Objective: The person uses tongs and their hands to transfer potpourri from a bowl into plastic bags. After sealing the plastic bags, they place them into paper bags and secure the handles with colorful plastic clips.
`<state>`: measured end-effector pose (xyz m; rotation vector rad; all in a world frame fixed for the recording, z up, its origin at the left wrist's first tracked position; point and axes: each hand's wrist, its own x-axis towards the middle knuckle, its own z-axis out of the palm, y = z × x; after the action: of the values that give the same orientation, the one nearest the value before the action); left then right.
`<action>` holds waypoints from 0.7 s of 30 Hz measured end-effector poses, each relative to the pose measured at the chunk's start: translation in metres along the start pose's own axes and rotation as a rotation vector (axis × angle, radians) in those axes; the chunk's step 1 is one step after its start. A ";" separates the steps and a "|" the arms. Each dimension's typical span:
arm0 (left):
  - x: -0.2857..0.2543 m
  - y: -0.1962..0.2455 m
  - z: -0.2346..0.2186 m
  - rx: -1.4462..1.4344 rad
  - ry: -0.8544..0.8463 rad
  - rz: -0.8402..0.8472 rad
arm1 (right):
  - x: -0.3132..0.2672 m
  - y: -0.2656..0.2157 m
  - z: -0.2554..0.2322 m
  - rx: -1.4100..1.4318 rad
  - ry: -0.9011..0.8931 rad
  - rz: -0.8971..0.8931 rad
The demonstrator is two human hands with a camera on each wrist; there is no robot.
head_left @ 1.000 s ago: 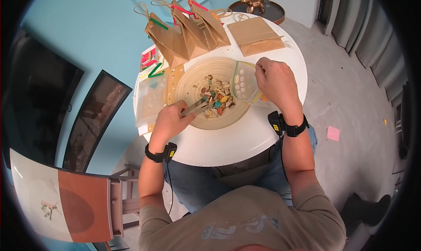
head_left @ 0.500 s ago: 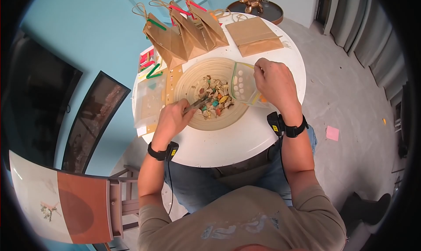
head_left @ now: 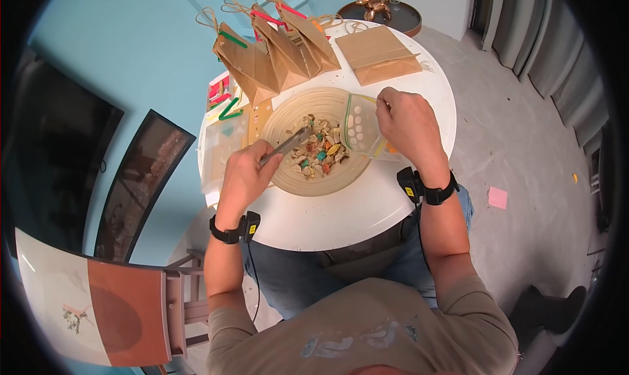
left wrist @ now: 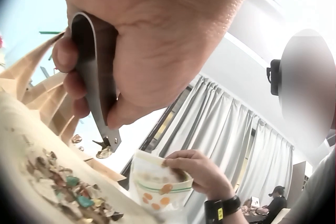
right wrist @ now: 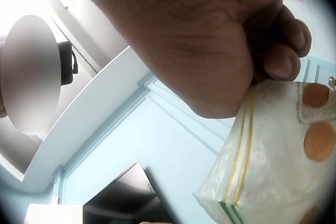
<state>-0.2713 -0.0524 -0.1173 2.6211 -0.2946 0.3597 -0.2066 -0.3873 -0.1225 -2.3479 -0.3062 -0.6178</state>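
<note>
My left hand [head_left: 246, 175] grips a pair of metal tweezers [head_left: 285, 145], bent from one flat strip, over the left side of a round pale wooden dish [head_left: 295, 107]. At their tips, in the left wrist view, is a small pale, shell-like piece [left wrist: 104, 153]. A heap of dried bits [head_left: 316, 158] in cream, brown, teal and orange lies in the dish. With curled fingers my right hand [head_left: 413, 122] holds the upper corner of a clear zip bag [head_left: 362, 127] with a green and yellow seal and printed dots. The bag leans over the dish's right edge.
Three upright brown paper bags [head_left: 252, 70] with coloured clips stand behind the dish on the white round table [head_left: 327, 221]. A folded paper bag [head_left: 379, 54] lies at the back right. Left of the dish are a clear plastic sheet [head_left: 223, 152] and green clips [head_left: 230, 108].
The tweezers have lifted from the heap and moved up and left, with a small piece at their tips. My right hand and the zip bag have stayed nearly still.
</note>
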 end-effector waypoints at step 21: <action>-0.005 -0.003 0.029 0.064 -0.111 0.075 | 0.001 0.007 -0.003 -0.006 0.023 0.009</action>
<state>-0.2690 -0.0633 -0.1450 2.7030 -0.4264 0.2531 -0.2045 -0.3947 -0.1239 -2.3446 -0.2838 -0.6414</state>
